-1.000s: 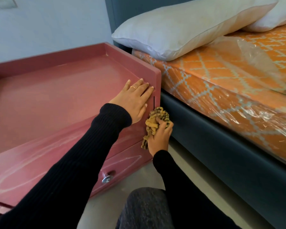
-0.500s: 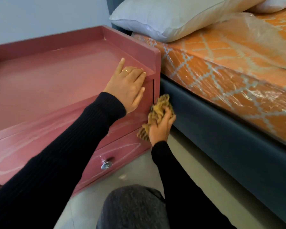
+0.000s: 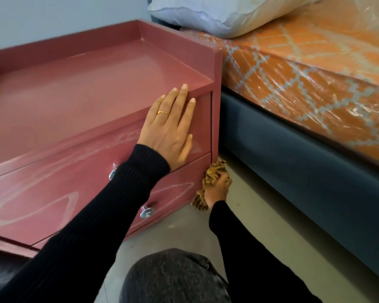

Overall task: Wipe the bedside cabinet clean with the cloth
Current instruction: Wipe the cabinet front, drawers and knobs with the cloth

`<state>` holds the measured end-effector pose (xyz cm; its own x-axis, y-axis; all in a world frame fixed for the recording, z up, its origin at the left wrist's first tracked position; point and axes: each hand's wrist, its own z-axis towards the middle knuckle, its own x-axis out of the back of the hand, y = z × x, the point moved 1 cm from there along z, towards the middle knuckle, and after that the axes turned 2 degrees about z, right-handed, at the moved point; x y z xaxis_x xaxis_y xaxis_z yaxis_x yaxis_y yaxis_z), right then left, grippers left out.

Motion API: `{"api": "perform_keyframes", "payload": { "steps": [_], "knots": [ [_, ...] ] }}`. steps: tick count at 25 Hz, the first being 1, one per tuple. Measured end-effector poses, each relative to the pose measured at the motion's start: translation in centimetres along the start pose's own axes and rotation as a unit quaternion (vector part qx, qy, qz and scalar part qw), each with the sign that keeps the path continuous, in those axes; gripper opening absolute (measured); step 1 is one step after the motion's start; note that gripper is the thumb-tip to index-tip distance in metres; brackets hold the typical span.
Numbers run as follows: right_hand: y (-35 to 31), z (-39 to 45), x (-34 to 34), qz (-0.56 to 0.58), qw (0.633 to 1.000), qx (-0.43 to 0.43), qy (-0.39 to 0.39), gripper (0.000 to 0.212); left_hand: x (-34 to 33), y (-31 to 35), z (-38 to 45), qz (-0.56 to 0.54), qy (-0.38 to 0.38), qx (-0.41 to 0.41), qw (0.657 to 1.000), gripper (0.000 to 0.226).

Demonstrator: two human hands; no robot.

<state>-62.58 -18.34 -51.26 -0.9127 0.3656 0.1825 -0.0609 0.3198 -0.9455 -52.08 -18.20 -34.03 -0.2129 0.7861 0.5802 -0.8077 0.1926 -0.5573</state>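
A pink bedside cabinet [image 3: 79, 99] with a raised rim and two drawers fills the left of the head view. My left hand [image 3: 171, 130] lies flat with straight fingers on the front of the upper drawer near the right corner, fingertips at the top edge. My right hand [image 3: 218, 189] grips a yellow-brown striped cloth [image 3: 212, 171] and holds it against the cabinet's lower right corner, close to the floor. The cabinet's right side panel is mostly hidden from here.
A bed with a dark blue frame [image 3: 304, 178] and a plastic-wrapped orange mattress [image 3: 315, 79] stands close to the cabinet's right side, leaving a narrow gap. A pale pillow [image 3: 223, 14] lies on top. Two metal knobs [image 3: 147, 213] stick out of the drawers. My knee [image 3: 175, 278] is at the bottom.
My right hand has carried the cloth down the cabinet's right front corner toward the floor. My left hand has slid from the top edge onto the drawer front.
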Motion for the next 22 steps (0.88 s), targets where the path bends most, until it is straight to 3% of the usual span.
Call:
{"api": "perform_keyframes", "payload": {
  "steps": [2, 4, 7, 9, 13, 15, 18, 22],
  "knots": [
    [-0.7, -0.1, 0.6, 0.043, 0.999, -0.005, -0.008, 0.035, -0.3, 0.2, -0.1, 0.008, -0.002, 0.014, 1.0, 0.07],
    [-3.4, -0.4, 0.5, 0.091, 0.992, 0.074, 0.054, 0.047, -0.6, 0.7, -0.2, 0.004, -0.006, 0.029, 1.0, 0.076],
    [-5.0, -0.1, -0.6, 0.054, 0.982, 0.147, 0.109, 0.047, -1.3, 1.6, 0.1, -0.019, 0.0, 0.064, 0.998, 0.085],
    [-2.2, 0.8, -1.3, 0.025, 0.99, 0.095, 0.103, 0.043, -1.5, 2.0, 0.3, -0.024, 0.003, 0.079, 0.997, 0.088],
    [3.6, 2.1, -0.9, 0.042, 0.994, -0.094, 0.023, 0.038, -2.3, 2.3, 0.5, -0.013, 0.005, 0.092, 0.996, 0.093],
    [3.8, 2.3, -0.9, 0.057, 0.989, -0.133, 0.011, 0.038, -2.6, 2.3, 0.7, -0.009, 0.007, 0.096, 0.995, 0.094],
    [2.0, 2.1, -1.8, 0.103, 0.99, -0.052, 0.079, 0.039, -2.8, 2.3, 0.8, -0.004, 0.011, 0.11, 0.994, 0.094],
    [1.0, 2.1, -2.8, 0.068, 0.988, 0.013, 0.137, 0.037, -2.9, 2.7, 1.0, -0.013, 0.016, 0.125, 0.992, 0.094]
  ]
}}
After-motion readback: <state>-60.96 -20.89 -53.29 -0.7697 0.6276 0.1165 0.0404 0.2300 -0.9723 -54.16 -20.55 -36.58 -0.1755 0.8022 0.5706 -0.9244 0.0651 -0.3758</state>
